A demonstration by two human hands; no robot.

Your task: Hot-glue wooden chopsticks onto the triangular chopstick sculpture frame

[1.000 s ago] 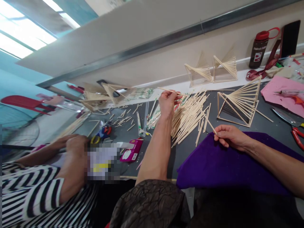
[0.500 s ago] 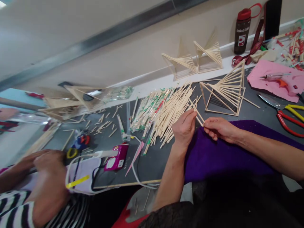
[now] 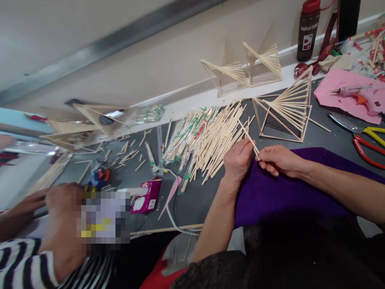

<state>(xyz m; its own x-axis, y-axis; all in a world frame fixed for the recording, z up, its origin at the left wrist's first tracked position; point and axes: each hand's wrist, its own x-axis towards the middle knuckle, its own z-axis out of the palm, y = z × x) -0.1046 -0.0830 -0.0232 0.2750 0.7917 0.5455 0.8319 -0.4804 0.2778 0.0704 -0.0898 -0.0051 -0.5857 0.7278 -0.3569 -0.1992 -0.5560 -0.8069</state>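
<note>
Between my hands are thin wooden sticks [image 3: 249,137], held close together and slanting over the edge of a purple cloth [image 3: 288,192]. My left hand [image 3: 239,160] is closed on the sticks, its fingertips near their middle. My right hand [image 3: 278,160] pinches their lower end. Just left of my left hand lies a large pile of loose wooden sticks [image 3: 216,140], with wrapped sticks [image 3: 183,138] beside it. Behind my right hand stands a twisted stick frame [image 3: 284,112] on the dark table.
Two more stick frames [image 3: 263,66] stand by the wall. To the right are a bottle [image 3: 308,34], a glue gun [image 3: 357,94] on pink material and red-yellow pliers [image 3: 361,142]. At left, another person's hands [image 3: 60,200] are near a magenta box [image 3: 147,196].
My left hand has moved slightly right along the sticks, closer to my right hand. The sticks now lie closer together. The whole view has shifted a little.
</note>
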